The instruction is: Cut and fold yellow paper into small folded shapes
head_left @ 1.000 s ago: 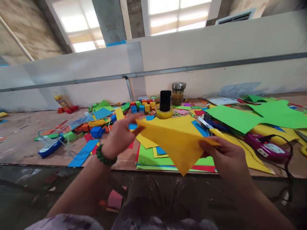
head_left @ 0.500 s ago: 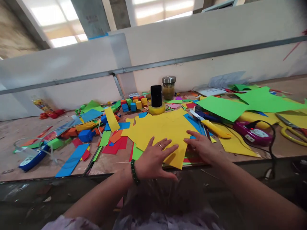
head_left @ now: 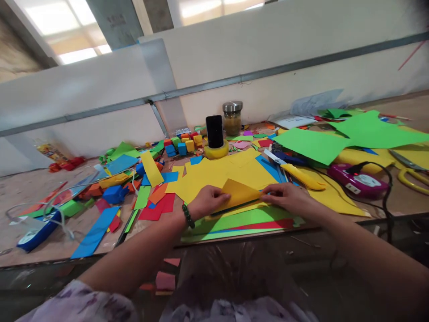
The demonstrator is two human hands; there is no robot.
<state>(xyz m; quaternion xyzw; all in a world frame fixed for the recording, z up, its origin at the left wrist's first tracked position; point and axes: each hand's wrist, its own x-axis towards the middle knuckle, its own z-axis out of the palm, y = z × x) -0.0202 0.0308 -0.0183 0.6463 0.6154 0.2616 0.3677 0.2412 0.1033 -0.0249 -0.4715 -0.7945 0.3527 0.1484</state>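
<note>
My left hand [head_left: 208, 200], with a green bead bracelet at the wrist, pinches the left side of a darker yellow paper piece [head_left: 238, 191] between thumb and fingers. At its right corner my right hand [head_left: 288, 197] is closed on the same piece. The piece is tilted up, its peak pointing away from me, and a narrow dark strip shows along its lower edge. Behind it lies a large yellow sheet [head_left: 221, 170]. Under my hands, green sheets [head_left: 204, 228] and a red sheet [head_left: 276, 224] are stacked at the table's front edge.
A phone [head_left: 214, 131] stands in a yellow ring [head_left: 216, 151], beside a lidded jar [head_left: 232, 118]. Right: a yellow utility knife [head_left: 303, 175], purple power strip [head_left: 357, 181], scissors [head_left: 414, 176] and green sheets [head_left: 311, 144]. Left: coloured blocks [head_left: 182, 145], scraps and a blue power strip [head_left: 40, 230].
My hands have gone from spread over the yellow paper to pinching a yellow piece, now raised between them. The stacked green and red sheets show more. The view has shifted slightly.
</note>
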